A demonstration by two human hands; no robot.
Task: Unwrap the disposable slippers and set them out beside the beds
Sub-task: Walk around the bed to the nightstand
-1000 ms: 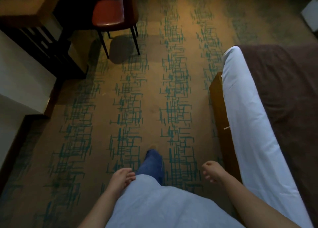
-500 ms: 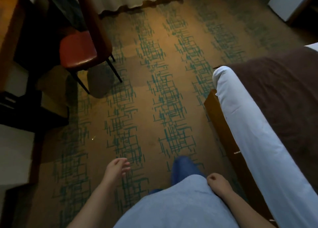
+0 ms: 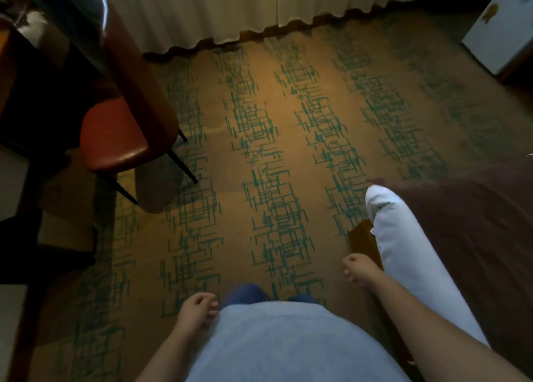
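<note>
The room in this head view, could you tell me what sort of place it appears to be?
Probably a hotel bedroom: a made bed with white sheet and brown cover, patterned carpet, long curtains, and a red-seated chair beside a desk.

Hotel bedroom: made bed (image 3: 409, 246) with brown runner, patterned carpet (image 3: 277, 156), floor-length curtain (image 3: 230, 7), red-seated chair (image 3: 115, 139).
</note>
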